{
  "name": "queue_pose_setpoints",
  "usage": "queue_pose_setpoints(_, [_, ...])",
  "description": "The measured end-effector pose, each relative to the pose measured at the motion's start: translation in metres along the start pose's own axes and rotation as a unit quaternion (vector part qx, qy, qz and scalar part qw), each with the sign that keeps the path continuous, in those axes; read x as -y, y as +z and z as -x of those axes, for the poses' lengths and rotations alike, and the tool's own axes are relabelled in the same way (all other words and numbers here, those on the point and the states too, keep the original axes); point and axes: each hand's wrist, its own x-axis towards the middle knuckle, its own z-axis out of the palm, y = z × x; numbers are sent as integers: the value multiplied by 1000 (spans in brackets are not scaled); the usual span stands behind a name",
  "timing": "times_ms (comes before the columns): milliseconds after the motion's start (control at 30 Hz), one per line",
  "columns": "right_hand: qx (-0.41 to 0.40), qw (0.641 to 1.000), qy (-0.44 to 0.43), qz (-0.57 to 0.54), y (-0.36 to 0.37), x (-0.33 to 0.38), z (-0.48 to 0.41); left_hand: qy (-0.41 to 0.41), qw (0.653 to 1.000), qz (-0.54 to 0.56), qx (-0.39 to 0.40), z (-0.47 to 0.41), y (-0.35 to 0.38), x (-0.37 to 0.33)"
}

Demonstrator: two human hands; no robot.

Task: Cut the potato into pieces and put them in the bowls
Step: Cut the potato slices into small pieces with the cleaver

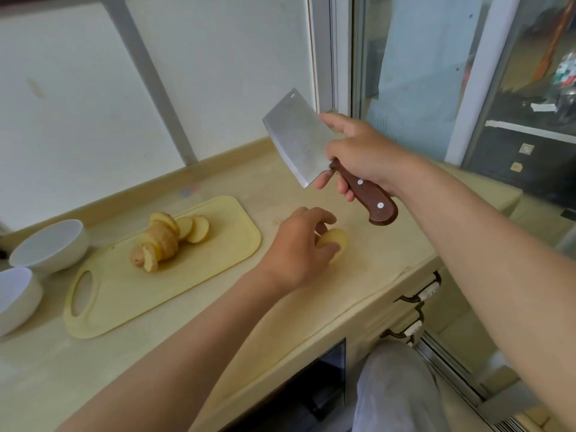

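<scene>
A sliced potato lies in a row of rounds on the pale yellow cutting board. To the right of the board, on the counter, my left hand is closed around a potato piece. Above it, my right hand holds a cleaver by its brown wooden handle, blade raised in the air and pointing up-left. Two white bowls stand at the left: one behind the board's handle end, another at the frame's edge. Both look empty.
The wooden counter ends at the right above drawers with metal handles. A white wall runs behind, and a glass window frame stands at the back right. My knee in grey trousers shows below the counter edge.
</scene>
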Motion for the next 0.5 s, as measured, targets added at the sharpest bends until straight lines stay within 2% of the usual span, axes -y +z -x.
queue_pose_setpoints(200, [8, 1000, 1, -15, 23, 6, -13, -101, 979, 150, -90, 15, -44, 18])
queue_pose_setpoints(500, [102, 995, -9, -21, 113, 19, -33, -206, 933, 176, -238, 60, -136, 78])
